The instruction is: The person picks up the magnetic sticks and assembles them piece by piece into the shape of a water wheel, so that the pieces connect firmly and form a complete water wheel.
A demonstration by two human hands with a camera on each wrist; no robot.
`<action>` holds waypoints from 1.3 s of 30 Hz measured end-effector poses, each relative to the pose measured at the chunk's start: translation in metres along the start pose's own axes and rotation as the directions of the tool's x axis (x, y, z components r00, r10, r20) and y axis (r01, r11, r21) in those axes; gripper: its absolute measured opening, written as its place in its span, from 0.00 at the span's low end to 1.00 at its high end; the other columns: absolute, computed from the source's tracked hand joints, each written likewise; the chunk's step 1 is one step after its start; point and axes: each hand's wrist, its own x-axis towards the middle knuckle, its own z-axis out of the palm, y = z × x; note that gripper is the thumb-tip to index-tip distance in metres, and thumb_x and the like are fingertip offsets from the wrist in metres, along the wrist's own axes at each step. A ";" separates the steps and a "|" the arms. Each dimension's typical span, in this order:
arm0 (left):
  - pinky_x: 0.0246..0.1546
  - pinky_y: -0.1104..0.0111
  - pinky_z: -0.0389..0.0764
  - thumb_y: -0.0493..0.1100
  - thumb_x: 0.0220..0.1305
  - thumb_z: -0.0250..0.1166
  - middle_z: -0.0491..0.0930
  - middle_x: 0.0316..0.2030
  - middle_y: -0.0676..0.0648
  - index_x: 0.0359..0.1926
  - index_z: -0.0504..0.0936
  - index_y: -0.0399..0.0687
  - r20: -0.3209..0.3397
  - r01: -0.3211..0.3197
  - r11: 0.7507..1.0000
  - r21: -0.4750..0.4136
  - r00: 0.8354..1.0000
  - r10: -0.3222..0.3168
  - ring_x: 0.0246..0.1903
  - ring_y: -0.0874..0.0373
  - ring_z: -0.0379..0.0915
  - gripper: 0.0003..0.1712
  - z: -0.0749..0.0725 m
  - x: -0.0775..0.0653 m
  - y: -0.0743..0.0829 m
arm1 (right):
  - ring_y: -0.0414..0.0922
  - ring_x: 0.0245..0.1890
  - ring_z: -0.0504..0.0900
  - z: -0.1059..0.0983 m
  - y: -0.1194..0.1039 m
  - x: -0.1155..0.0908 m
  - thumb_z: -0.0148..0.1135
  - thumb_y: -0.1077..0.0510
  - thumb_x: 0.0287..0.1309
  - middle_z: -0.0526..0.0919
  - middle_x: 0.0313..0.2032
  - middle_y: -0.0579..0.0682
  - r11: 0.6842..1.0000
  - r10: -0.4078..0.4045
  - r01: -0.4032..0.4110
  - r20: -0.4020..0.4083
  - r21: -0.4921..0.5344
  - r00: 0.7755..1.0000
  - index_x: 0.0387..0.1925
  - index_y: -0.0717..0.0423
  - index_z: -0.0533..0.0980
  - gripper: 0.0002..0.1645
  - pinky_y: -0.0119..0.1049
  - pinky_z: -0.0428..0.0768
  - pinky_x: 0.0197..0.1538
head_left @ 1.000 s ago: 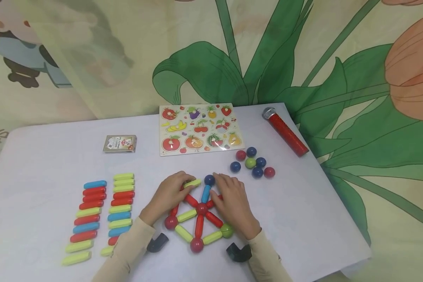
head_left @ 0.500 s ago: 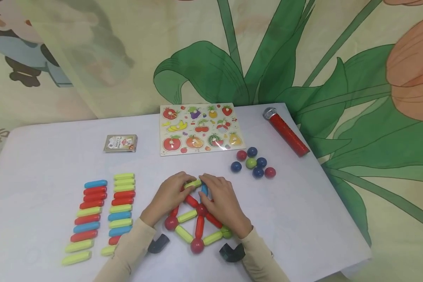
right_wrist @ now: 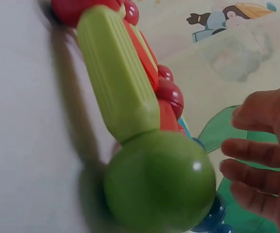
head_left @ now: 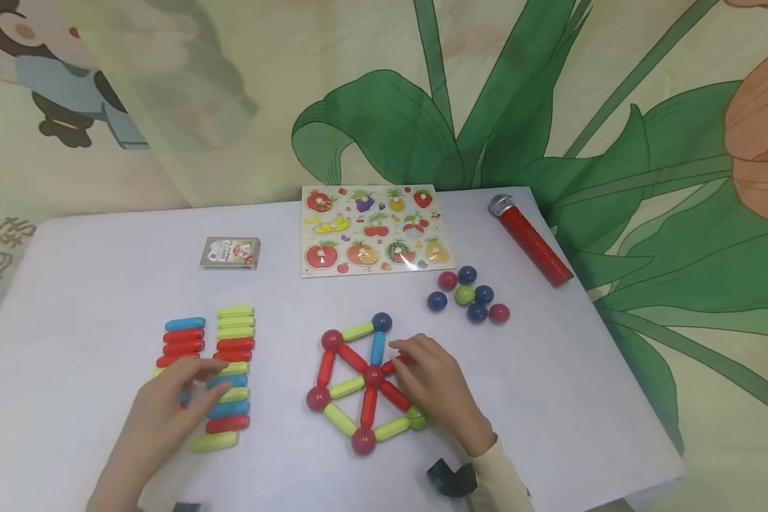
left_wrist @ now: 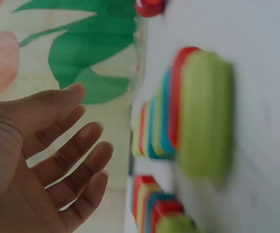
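You have the wheel of rods and balls lying on the counter in front of you, its red centre ball joined to spokes in red, blue and yellow-green. Around its rim sit three red balls, a blue ball at the far end and a green ball at the lower right. Your right hand is at the wheel's right side, thumb and fingers apart, over the outer end of a red spoke; you cannot tell whether it touches that spoke. Your left hand is over the two columns of loose rods, left of the wheel, its fingers apart and holding nothing. Beyond your right hand, loose balls cluster near the fruit puzzle board. Farther out are a red microphone at the right and a playing-card box at the left, with a flower-patterned backdrop behind.
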 end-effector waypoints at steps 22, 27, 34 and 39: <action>0.32 0.75 0.77 0.44 0.50 0.74 0.75 0.32 0.62 0.51 0.82 0.53 0.196 0.027 0.995 0.096 0.980 -0.046 0.31 0.68 0.69 0.24 0.025 -0.039 0.000 | 0.33 0.26 0.67 0.013 -0.009 -0.011 0.70 0.51 0.53 0.73 0.28 0.39 0.989 -0.057 0.079 0.171 -0.126 0.984 0.47 0.47 0.81 0.18 0.20 0.71 0.28; 0.39 0.71 0.81 0.40 0.55 0.71 0.77 0.39 0.59 0.53 0.81 0.54 0.063 -0.124 0.982 -0.144 0.989 0.135 0.38 0.66 0.74 0.22 0.047 0.001 0.045 | 0.34 0.22 0.64 0.019 -0.015 -0.008 0.70 0.47 0.53 0.69 0.25 0.40 0.977 -0.052 0.083 0.156 -0.196 0.986 0.47 0.49 0.81 0.21 0.21 0.65 0.24; 0.38 0.71 0.80 0.40 0.60 0.68 0.74 0.38 0.54 0.54 0.80 0.48 0.031 -0.259 0.933 -0.249 0.961 0.275 0.37 0.63 0.71 0.20 0.096 0.063 0.070 | 0.35 0.23 0.64 0.027 -0.020 -0.006 0.71 0.45 0.51 0.71 0.26 0.41 0.960 -0.060 0.081 0.087 -0.270 0.994 0.45 0.49 0.82 0.21 0.22 0.63 0.23; 0.30 0.76 0.76 0.41 0.60 0.68 0.73 0.35 0.54 0.52 0.80 0.46 0.066 -0.244 0.946 -0.212 0.963 0.263 0.31 0.63 0.68 0.19 0.099 0.066 0.071 | 0.37 0.29 0.69 0.022 -0.022 -0.006 0.73 0.44 0.48 0.77 0.29 0.42 0.953 -0.044 0.066 0.081 -0.294 0.996 0.44 0.48 0.82 0.22 0.25 0.71 0.29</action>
